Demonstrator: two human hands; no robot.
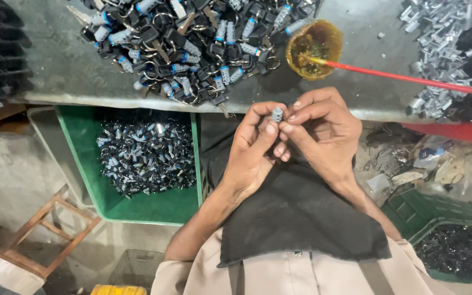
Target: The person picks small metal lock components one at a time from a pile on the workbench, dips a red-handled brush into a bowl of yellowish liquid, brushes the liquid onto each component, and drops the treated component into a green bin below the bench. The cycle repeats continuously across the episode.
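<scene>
Both hands meet over a black cloth (296,213) on the lap: the left hand (255,153) and the right hand (320,134) pinch a small grey lock cylinder (277,114) between their fingertips, just below the table (55,71) edge. On the table, a heap of keyed locks (192,43); beside it, a yellow grease cup (313,49) with a red stick (400,77). Below, a green tray (154,205) of cylinders

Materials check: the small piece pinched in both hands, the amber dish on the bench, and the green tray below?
Small cylinder, held between left hand and right hand: looks like bare metal, dull silver-grey sheen. Amber dish: probably translucent plastic, since light glows through its wall; a red stick rests in it. Green tray: likely moulded plastic, uniform matte colour, thin straight rim.
</scene>
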